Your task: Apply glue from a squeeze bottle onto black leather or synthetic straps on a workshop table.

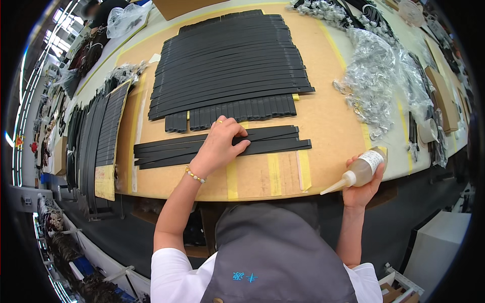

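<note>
My left hand rests over a small group of flat black straps near the front of the work board, thumb and index finger nearly meeting at them; whether it grips one is unclear. In my right hand, past the board's front right edge, is a plastic squeeze bottle of amber liquid, its long thin nozzle pointing down to the left. Beyond my left hand, many black straps lie side by side in a wide overlapping layer. Short black strap ends line up below that layer.
The tan board bears yellow tape strips. At left, a tilted panel holds more black straps. Clear plastic wrapping with metal hooks heaps up at right, near a white tape roll. A cardboard box stands at the back.
</note>
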The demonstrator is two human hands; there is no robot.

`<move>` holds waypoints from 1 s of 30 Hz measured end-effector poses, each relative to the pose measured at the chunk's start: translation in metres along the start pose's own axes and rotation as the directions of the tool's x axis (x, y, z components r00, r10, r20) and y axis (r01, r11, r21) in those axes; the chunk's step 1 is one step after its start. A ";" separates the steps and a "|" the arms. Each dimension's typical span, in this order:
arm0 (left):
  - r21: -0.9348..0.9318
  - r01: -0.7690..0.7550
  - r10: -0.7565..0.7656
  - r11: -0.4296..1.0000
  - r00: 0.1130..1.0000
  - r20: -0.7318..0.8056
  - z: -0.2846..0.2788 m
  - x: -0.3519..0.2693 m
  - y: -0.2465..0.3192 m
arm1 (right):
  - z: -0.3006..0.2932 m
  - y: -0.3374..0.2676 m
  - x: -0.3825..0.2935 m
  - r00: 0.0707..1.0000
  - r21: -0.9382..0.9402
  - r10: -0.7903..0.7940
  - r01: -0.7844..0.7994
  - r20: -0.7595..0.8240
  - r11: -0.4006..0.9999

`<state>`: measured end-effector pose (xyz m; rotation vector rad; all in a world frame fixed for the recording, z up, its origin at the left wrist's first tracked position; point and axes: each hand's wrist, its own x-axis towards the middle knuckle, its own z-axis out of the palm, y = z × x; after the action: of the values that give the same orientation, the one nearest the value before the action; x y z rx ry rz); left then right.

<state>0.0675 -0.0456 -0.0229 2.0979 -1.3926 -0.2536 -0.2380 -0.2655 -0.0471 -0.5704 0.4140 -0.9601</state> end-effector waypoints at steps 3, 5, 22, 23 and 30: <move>0.017 0.029 -0.030 0.999 0.998 0.047 -0.002 0.002 0.003 | 0.002 -0.001 0.000 1.000 0.016 0.002 -0.002 0.019 1.000; 0.091 -0.076 0.077 0.993 0.997 -0.008 -0.004 -0.001 0.002 | 0.000 0.000 0.001 1.000 0.019 0.003 -0.003 0.027 1.000; -0.177 0.077 -0.061 0.981 0.994 0.095 -0.004 -0.078 0.047 | 0.005 0.003 -0.001 1.000 -0.159 0.026 -0.027 -0.009 0.987; -0.176 0.055 -0.043 0.983 0.997 0.070 -0.002 -0.078 0.049 | 0.006 0.004 -0.002 0.999 -0.179 0.015 -0.023 -0.045 0.984; -0.133 0.058 -0.049 0.989 0.996 0.071 0.009 -0.078 0.051 | 0.013 0.022 -0.007 1.000 -0.388 0.017 -0.008 0.020 0.922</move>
<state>-0.0098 0.0063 -0.0136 2.0331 -1.3206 -0.4325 -0.2203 -0.2463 -0.0501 -0.9369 0.5927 -0.8621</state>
